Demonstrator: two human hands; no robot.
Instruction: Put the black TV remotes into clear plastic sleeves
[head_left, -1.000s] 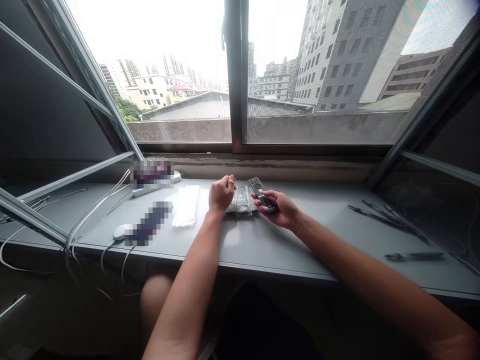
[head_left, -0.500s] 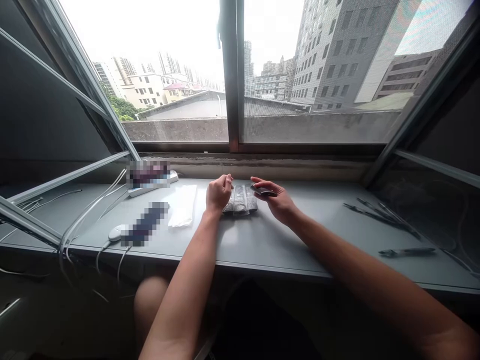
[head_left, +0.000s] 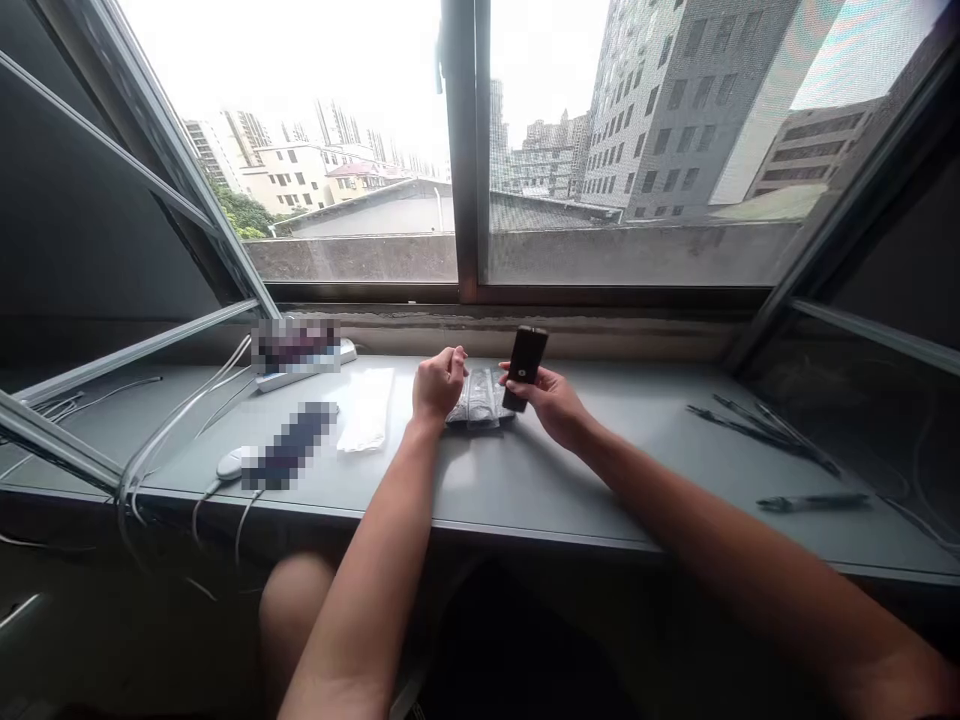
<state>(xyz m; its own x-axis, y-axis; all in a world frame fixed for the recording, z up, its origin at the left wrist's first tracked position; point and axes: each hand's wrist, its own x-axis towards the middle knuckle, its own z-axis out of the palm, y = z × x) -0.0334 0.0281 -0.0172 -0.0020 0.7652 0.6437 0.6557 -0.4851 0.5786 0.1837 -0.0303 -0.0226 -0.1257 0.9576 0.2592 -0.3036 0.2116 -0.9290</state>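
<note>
My right hand (head_left: 555, 400) grips a dark, flat, phone-like object (head_left: 526, 360), which stands nearly upright with a small light mark on its face. My left hand (head_left: 439, 385) is a closed fist at the left edge of a clear plastic packet (head_left: 482, 400); whether anything is inside the fist is hidden. The packet lies on the grey table (head_left: 525, 500), between the two hands, and its contents look grey. The lower end of the dark object overlaps the packet's right side in the view.
White tissue-like sheets (head_left: 367, 410) lie left of my left hand. Farther left are a blurred-out dark item (head_left: 292, 445), a white round device (head_left: 231, 465), a white power strip (head_left: 307, 370) and cables. Pens (head_left: 814, 503) lie at the right. A window ledge runs behind.
My right hand has turned the dark object from nearly flat to nearly upright, so its broad face now shows. My left hand has stayed in place.
</note>
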